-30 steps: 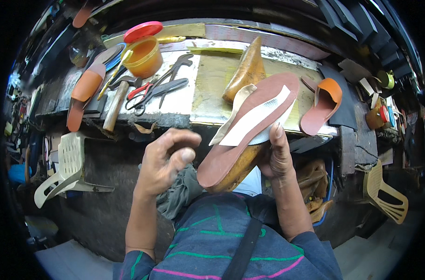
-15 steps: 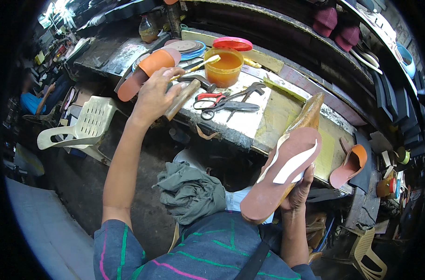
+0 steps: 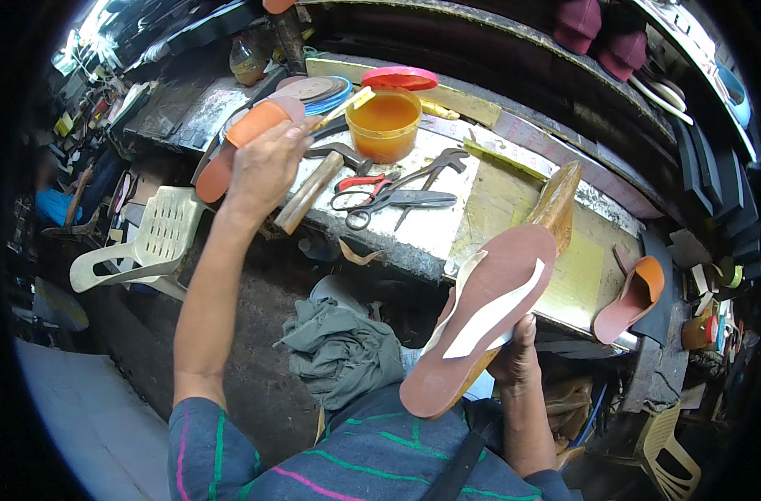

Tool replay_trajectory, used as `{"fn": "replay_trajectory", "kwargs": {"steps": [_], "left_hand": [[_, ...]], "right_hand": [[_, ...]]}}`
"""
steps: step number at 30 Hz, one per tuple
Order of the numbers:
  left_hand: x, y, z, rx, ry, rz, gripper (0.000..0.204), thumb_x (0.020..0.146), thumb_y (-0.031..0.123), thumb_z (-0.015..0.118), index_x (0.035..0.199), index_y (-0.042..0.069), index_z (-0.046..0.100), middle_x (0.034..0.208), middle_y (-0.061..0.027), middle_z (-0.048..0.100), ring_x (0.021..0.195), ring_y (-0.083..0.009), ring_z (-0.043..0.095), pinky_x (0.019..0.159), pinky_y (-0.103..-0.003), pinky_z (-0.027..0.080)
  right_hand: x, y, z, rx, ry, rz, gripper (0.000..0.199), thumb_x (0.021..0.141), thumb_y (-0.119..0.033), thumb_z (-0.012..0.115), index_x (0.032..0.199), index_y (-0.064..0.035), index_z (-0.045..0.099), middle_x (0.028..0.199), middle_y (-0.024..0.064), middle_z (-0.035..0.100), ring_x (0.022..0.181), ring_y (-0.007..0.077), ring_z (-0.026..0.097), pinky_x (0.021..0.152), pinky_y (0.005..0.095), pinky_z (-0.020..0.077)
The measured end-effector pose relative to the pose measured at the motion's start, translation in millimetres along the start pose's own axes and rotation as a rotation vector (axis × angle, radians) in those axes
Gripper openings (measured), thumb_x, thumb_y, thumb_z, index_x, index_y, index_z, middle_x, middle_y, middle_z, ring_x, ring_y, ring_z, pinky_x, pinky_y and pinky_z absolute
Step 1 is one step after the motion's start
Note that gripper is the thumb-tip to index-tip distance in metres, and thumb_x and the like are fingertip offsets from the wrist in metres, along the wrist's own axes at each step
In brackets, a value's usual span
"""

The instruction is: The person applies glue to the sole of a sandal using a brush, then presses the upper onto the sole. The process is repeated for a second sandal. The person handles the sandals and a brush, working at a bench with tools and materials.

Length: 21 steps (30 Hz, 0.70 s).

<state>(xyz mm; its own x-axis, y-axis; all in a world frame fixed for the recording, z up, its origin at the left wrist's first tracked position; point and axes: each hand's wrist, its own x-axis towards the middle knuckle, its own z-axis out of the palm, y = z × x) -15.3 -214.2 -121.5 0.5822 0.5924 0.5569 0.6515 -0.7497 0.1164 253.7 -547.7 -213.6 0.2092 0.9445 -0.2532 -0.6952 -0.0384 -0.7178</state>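
left hand (image 3: 267,171) — fingers apparently closed about the handle of a brush (image 3: 347,109); orange sandal (image 3: 255,123) just beyond the knuckles; open tub (image 3: 382,146) of amber liquid to the right; hammer handle (image 3: 311,192) near, right of the wrist.

right hand (image 3: 518,363) — thumb pressed by the edge of a brown sole (image 3: 501,271), which is held tilted up and left of it, white strap (image 3: 493,317) on top, wooden form (image 3: 478,369) beneath; other fingers hidden.

hazards, as judged: tub could be tipped if its rim is caught by the brush; sandal could be nudged by the knuckles; strap could be stained by drips; sole could be twisted, being supported one-handed.
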Motion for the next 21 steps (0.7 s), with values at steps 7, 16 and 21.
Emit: {"fn": "replay_trajectory", "kwargs": {"steps": [7,16,21], "left_hand": [[50.2,23.6,-31.1,0.371,-0.156,0.286,0.032,0.095,0.006,0.066,0.123,0.014,0.078,0.111,-0.0077,0.077,0.109,-0.026,0.074,0.087,-0.04,0.062],[98.8,46.9,-25.3,0.476,-0.412,0.323,0.032,0.098,0.01,0.064,0.127,0.016,0.077,0.112,-0.0074,0.075,0.11,-0.0276,0.073,0.09,-0.042,0.061],[86.8,34.1,-48.2,0.437,-0.09,0.305,0.028,0.101,0.016,0.063,0.126,0.015,0.075,0.1,-0.0123,0.073,0.101,-0.0341,0.072,0.086,-0.046,0.06]], "right_hand": [[10.1,4.8,7.4,-0.005,-0.04,0.089,0.132,0.068,-0.076,0.091,0.161,-0.0014,0.034,0.149,0.0132,0.056,0.137,0.027,0.058,0.115,0.0474,0.0503],[-0.6,-2.2,0.6,0.009,-0.041,0.086,0.136,0.066,-0.076,0.092,0.162,-0.0002,0.032,0.147,0.0148,0.056,0.137,0.0284,0.058,0.116,0.0485,0.0498],[0.6,7.8,-7.5,0.109,-0.07,0.101,0.134,0.068,-0.077,0.09,0.163,-0.0028,0.031,0.15,0.0136,0.056,0.139,0.0285,0.057,0.117,0.0491,0.0486]]}}
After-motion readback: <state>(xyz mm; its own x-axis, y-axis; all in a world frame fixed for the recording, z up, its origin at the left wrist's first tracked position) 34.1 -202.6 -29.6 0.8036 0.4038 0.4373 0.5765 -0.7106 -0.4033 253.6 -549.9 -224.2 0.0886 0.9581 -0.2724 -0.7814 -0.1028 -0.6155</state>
